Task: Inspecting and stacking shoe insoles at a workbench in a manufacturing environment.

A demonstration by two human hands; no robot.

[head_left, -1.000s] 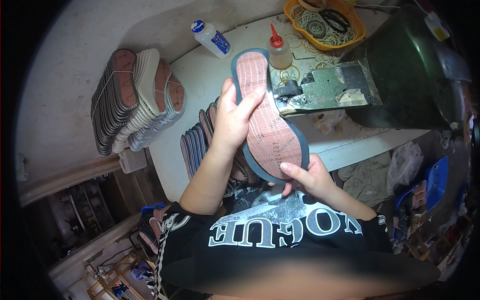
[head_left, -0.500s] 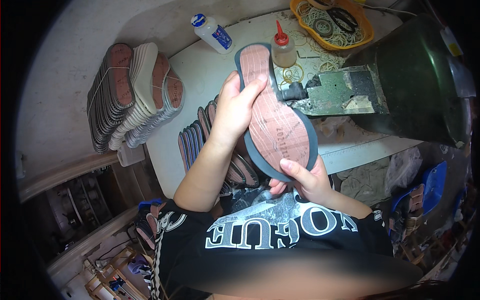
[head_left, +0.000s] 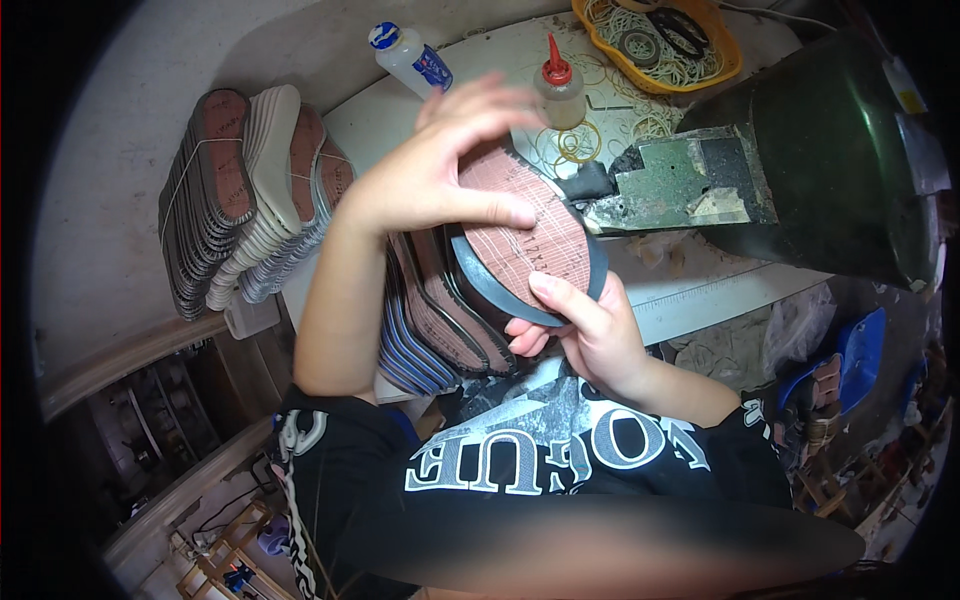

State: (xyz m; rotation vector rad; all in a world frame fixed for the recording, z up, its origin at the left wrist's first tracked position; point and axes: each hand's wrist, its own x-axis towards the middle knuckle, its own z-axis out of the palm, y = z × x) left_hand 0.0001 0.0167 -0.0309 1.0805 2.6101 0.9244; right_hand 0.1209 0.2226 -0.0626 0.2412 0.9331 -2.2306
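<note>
A shoe sole (head_left: 520, 232) with a reddish-brown striped face and a dark grey rim is tilted in front of me. My right hand (head_left: 605, 335) grips its near end, thumb on the striped face and fingers under the edge. Over the far part of the sole spreads my left hand (head_left: 425, 170); its thumb lies on the face, while its fingers stretch out, smeared by motion. They hide the sole's far end. Just right of the sole is the black padded tip (head_left: 588, 182) of a green machine arm (head_left: 680, 185); whether they touch I cannot tell.
Striped soles (head_left: 425, 320) stand stacked below my left wrist. Tied sole bundles (head_left: 215, 205) lean at the left. Behind are a white bottle (head_left: 412, 60), a red-tipped squeeze bottle (head_left: 560, 92) and a yellow basket (head_left: 735, 65) of rubber bands. A dark green machine body (head_left: 820, 160) fills the right.
My left hand has let go of the sole's narrow part and spread its fingers, shifting left. The sole has tilted and come slightly nearer and left, with my right hand still on it.
</note>
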